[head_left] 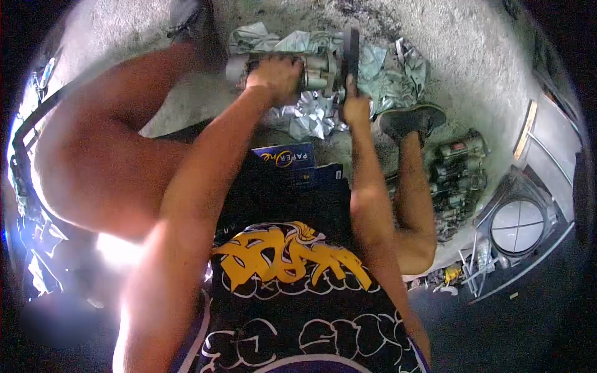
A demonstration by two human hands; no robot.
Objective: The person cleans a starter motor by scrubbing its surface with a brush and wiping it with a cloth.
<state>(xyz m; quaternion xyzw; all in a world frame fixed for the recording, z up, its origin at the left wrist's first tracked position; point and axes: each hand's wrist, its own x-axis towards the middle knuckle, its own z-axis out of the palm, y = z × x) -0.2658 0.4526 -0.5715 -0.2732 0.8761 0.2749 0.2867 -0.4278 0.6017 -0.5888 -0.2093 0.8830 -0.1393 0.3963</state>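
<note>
My left hand (273, 76) lies over a cylindrical metal motor (317, 71), fingers curled on its top. The motor rests on its side on crumpled silvery sheeting (308, 115). My right hand (356, 109) is closed around a long, flat, dark tool (351, 53), perhaps a file or a brush; I cannot make out which. It stands lengthwise beside the motor's right end, close to its flange. Whether it touches the metal is hard to tell. My left fingers hide part of the motor's body.
Several greasy metal motors (457, 174) are heaped on the floor at right, past my shoe (413, 119). A blue printed carton piece (286, 158) lies between my legs. A round-grilled panel (517, 227) and loose rods stand at far right. The concrete floor (472, 56) has dark stains.
</note>
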